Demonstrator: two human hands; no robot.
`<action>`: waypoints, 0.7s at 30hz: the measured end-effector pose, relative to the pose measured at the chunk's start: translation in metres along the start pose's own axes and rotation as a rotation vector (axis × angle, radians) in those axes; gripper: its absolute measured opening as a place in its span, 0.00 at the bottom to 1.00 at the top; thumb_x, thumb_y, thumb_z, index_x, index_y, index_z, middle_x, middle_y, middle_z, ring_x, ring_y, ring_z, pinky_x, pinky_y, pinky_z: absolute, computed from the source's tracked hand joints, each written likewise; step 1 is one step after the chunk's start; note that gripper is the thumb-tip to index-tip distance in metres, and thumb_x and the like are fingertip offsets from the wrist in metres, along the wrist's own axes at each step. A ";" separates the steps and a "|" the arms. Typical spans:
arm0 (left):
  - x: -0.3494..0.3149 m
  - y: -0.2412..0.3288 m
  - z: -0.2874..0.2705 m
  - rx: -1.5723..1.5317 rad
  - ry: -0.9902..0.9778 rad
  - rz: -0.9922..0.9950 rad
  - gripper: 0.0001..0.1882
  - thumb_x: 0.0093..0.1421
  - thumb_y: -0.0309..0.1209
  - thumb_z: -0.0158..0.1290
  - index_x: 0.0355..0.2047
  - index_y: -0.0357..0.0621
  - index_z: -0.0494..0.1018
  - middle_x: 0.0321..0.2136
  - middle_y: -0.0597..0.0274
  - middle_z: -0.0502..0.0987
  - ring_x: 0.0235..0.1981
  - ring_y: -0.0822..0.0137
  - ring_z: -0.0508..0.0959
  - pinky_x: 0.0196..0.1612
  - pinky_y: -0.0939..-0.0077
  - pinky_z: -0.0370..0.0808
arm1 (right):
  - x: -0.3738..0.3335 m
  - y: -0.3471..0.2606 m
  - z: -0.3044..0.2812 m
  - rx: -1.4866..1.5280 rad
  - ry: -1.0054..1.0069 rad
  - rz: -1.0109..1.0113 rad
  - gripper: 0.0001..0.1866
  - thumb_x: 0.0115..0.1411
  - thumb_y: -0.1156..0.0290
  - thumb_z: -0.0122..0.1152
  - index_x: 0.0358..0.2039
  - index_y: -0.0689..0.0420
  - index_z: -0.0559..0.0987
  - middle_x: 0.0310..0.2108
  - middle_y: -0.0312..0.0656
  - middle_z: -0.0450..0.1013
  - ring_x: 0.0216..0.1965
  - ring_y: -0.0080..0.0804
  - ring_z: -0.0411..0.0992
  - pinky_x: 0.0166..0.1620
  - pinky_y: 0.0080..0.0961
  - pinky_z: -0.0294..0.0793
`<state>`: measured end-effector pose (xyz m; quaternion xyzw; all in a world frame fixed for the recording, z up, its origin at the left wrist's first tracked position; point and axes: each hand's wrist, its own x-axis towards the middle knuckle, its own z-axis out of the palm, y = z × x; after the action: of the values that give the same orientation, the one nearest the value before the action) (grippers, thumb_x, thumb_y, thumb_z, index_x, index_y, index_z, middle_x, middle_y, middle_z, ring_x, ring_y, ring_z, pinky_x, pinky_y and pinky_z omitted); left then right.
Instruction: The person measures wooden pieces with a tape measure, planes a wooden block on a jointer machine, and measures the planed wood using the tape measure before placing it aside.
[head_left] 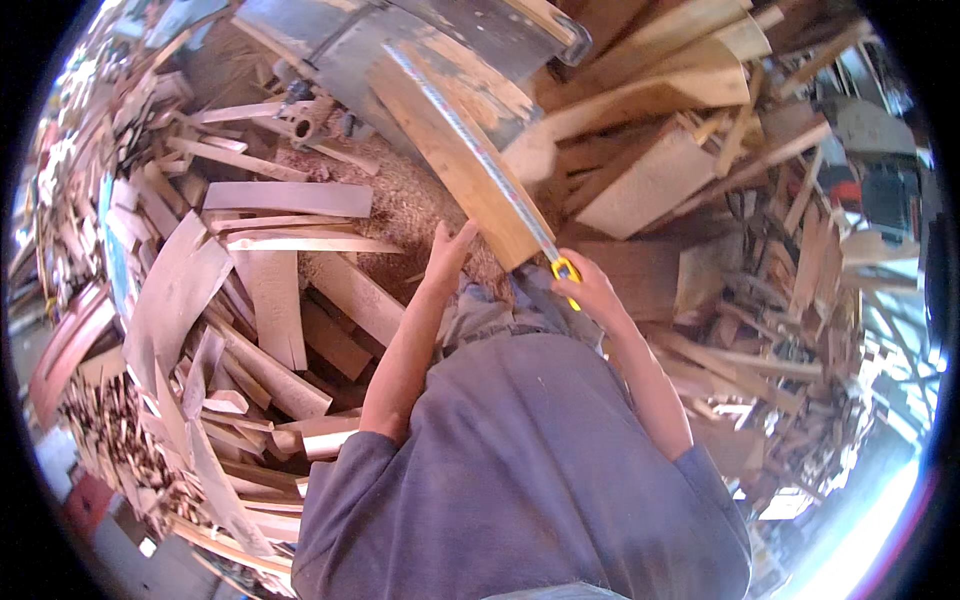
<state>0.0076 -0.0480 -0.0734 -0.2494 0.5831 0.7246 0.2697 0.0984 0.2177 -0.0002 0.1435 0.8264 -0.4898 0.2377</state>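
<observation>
A long wooden board (450, 165) lies on a worn metal machine table (350, 62), its near end jutting out toward my body. Along the board's right side runs the pulled-out blade of a tape measure (566, 270), reaching to the far part of the board. My right hand (592, 288) grips the yellow case just past the near right corner. At the board's left edge, close to its near end, is my left hand (450, 248), thumb and fingers apart and holding nothing. Whether its fingertips touch the wood I cannot tell.
Sawdust and shavings (400, 200) are heaped below the machine table. Loose offcuts (290, 200) pile up on my left. Long planks (650, 95) lean beyond the table at the far right, with more scrap wood (760, 370) lower on that side.
</observation>
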 end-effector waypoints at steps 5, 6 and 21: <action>-0.011 -0.031 0.024 -0.010 -0.072 -0.112 0.29 0.67 0.42 0.57 0.59 0.38 0.61 0.48 0.56 0.74 0.42 0.67 0.75 0.39 0.67 0.76 | 0.007 0.007 0.019 0.040 -0.033 0.110 0.41 0.49 0.52 0.68 0.63 0.57 0.71 0.50 0.58 0.73 0.53 0.51 0.72 0.58 0.40 0.69; -0.010 -0.034 0.024 -0.019 -0.102 -0.100 0.28 0.67 0.43 0.57 0.59 0.39 0.62 0.48 0.57 0.74 0.42 0.67 0.76 0.39 0.66 0.76 | 0.003 0.006 0.020 0.026 -0.023 0.094 0.42 0.49 0.52 0.68 0.63 0.56 0.71 0.50 0.59 0.73 0.54 0.52 0.72 0.58 0.40 0.69; 0.004 -0.037 0.028 -0.024 -0.113 -0.102 0.27 0.69 0.43 0.55 0.61 0.39 0.64 0.49 0.58 0.77 0.47 0.63 0.79 0.46 0.65 0.78 | -0.002 0.019 0.021 -0.072 0.022 0.062 0.40 0.49 0.52 0.68 0.63 0.52 0.72 0.51 0.58 0.73 0.55 0.54 0.71 0.59 0.41 0.69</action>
<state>0.0282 -0.0139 -0.0971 -0.2407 0.5446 0.7300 0.3357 0.1142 0.2086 -0.0219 0.1659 0.8412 -0.4504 0.2489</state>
